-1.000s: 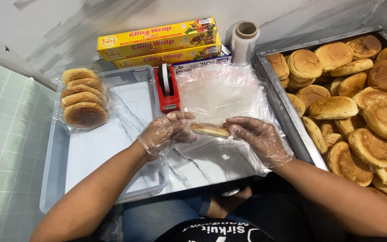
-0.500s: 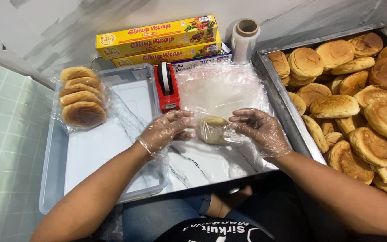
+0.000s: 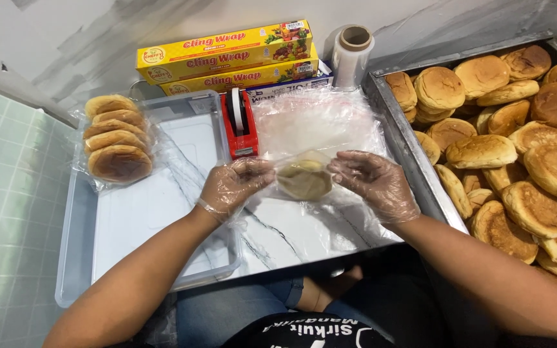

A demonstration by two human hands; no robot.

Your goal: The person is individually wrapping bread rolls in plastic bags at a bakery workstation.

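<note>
The bun point(image 3: 303, 180), flat a second ago, is now tipped up in its bag between left hand point(image 3: 232, 187) and right hand point(image 3: 374, 182).

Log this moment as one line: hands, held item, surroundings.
left hand: holds bag edge | right hand: holds other edge | item: round tan bun in clear plastic bag | behind: red tape dispenser | right: metal tray of buns

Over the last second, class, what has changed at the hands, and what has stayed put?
The bun has turned from lying flat and low to facing up inside the clear bag, raised between the left hand and right hand. Both hands keep hold. The tape dispenser, bagged buns and bun tray stayed put.
</note>
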